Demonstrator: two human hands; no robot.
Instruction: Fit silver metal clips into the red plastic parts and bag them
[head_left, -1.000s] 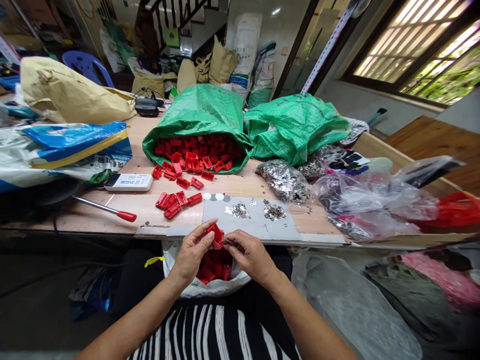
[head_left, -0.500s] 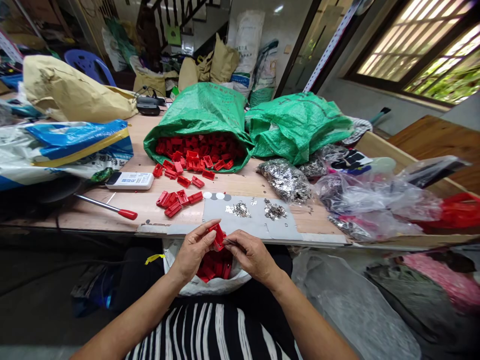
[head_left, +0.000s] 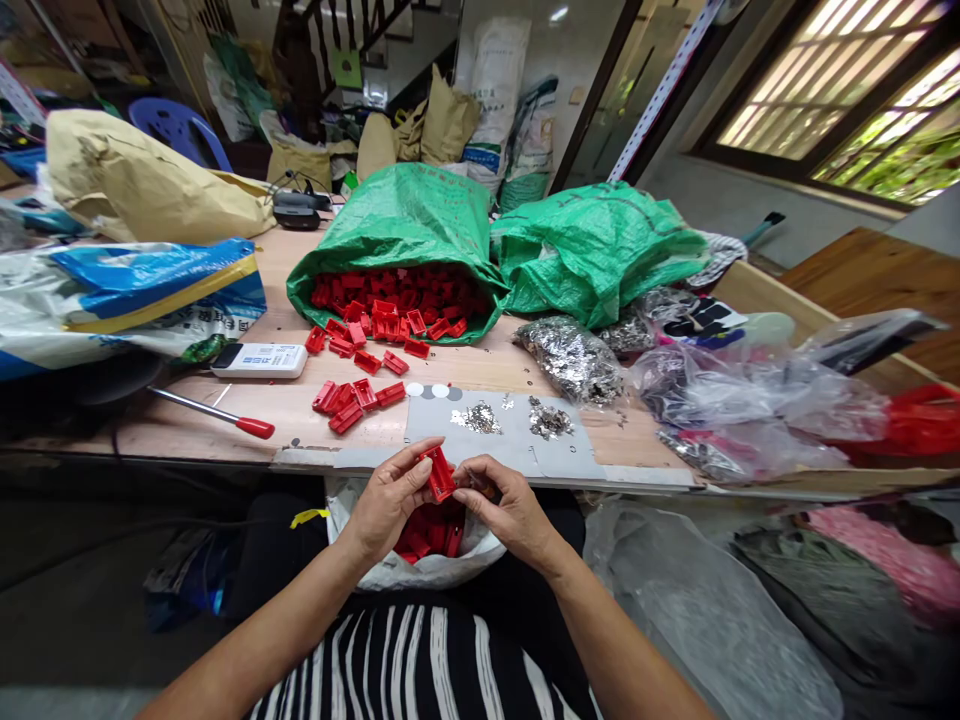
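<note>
Counter (head_left: 472, 366) beyond left grip (head_left: 377, 505) pinching red part (head_left: 441, 474): hold steady, hollow upward, beside curled right grip (head_left: 514, 508), contents unclear.

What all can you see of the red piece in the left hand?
The red piece is a box-like shell, apparently plastic, with raised walls and an open hollow facing the camera. It is tilted above the white bag, gripped by the left hand. The right hand is at its lower end; contact there is unclear.
</note>
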